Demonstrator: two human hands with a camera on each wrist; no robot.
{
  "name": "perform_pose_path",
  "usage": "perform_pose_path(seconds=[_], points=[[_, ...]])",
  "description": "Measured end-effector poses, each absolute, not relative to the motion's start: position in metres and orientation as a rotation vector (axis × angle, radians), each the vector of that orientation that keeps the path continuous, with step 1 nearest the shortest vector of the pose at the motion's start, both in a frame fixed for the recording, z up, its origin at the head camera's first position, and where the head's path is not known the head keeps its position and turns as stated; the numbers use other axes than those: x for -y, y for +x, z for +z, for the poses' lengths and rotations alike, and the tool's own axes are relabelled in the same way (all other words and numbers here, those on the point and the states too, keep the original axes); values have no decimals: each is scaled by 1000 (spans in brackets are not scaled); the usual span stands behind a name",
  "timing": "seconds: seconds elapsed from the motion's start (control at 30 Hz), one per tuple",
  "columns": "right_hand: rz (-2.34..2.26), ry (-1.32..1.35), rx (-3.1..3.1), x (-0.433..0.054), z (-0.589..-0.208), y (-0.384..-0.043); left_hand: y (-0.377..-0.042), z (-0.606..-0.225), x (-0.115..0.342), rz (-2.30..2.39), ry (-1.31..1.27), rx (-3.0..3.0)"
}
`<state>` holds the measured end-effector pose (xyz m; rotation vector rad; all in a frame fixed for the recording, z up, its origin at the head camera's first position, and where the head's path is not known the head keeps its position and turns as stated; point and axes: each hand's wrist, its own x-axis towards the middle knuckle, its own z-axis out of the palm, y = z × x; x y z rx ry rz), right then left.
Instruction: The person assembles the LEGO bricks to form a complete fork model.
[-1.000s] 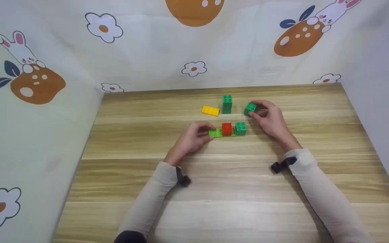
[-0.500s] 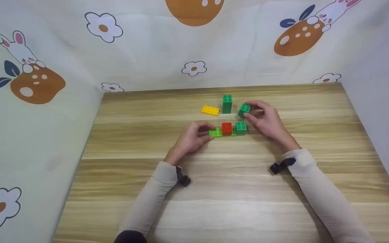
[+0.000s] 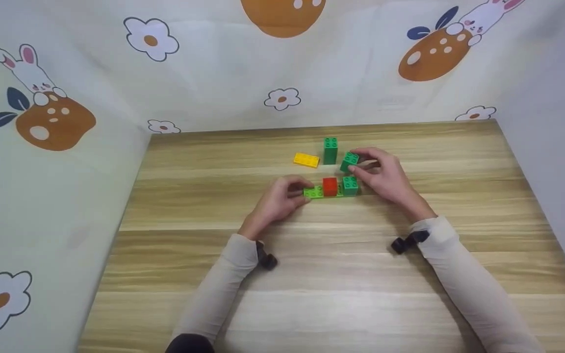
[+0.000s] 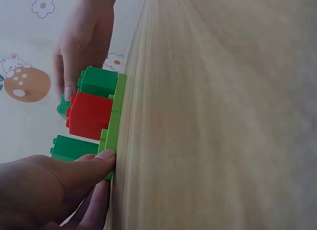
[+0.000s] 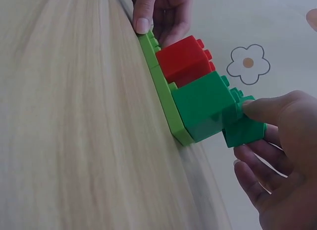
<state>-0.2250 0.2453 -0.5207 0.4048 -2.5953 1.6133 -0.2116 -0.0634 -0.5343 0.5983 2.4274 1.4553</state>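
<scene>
A light green base strip (image 3: 314, 192) lies on the table, its left end pinched between thumb and fingers of my left hand (image 3: 281, 198). On the strip sit a red building block (image 3: 329, 187) near the middle and a green block (image 4: 100, 82) at the right end. My right hand (image 3: 383, 175) pinches a second green block (image 3: 349, 161), tilted, just behind the mounted green one. In the right wrist view this held block (image 5: 245, 130) is partly hidden behind the mounted green block (image 5: 207, 107) and by my thumb.
Behind the strip a tall green block stack (image 3: 330, 151) stands upright on the wooden table (image 3: 331, 274). Left of it a flat yellow block (image 3: 306, 160) lies on the wood. Patterned cloth walls (image 3: 214, 73) border the table at back and sides.
My right hand has moved left with the pinched green block, from right of the strip to just behind its right end. My left hand and the strip stay in place.
</scene>
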Motion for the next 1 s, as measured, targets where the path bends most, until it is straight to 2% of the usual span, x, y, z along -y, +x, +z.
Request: perform_pose_path(seconds=[1.0], points=[[1601,520,2559,-225,-506,-212,-212,-534,63,1452,591,-2417]])
